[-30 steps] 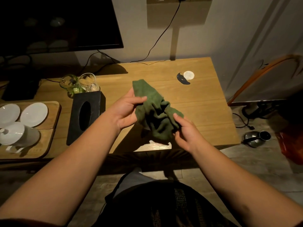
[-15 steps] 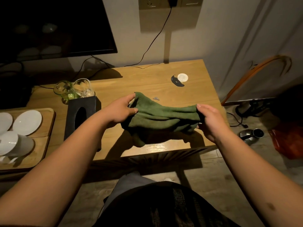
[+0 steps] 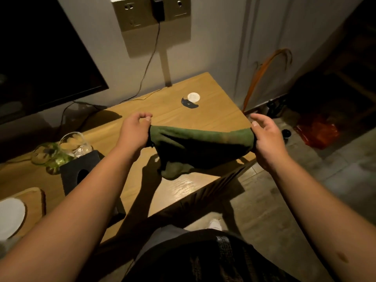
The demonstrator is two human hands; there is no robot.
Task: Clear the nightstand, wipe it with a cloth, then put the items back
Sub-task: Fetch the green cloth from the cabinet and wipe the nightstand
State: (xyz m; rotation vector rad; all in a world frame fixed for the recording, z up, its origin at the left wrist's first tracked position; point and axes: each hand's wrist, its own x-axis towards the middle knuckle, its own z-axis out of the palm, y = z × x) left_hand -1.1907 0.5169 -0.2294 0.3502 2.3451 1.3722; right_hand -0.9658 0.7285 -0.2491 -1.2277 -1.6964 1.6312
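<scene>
Dim room, light wooden nightstand top [image 3: 211, 117]: a green cloth [image 3: 200, 147] hangs stretched above it, its upper corners pinched between the left hand [image 3: 134, 129] and right hand [image 3: 266, 137], fingers curled.

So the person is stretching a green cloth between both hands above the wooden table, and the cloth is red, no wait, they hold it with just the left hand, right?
Not quite. The head view shows both hands holding it: the left hand pinches one end of the green cloth and the right hand grips the other, above the wooden table.
</scene>
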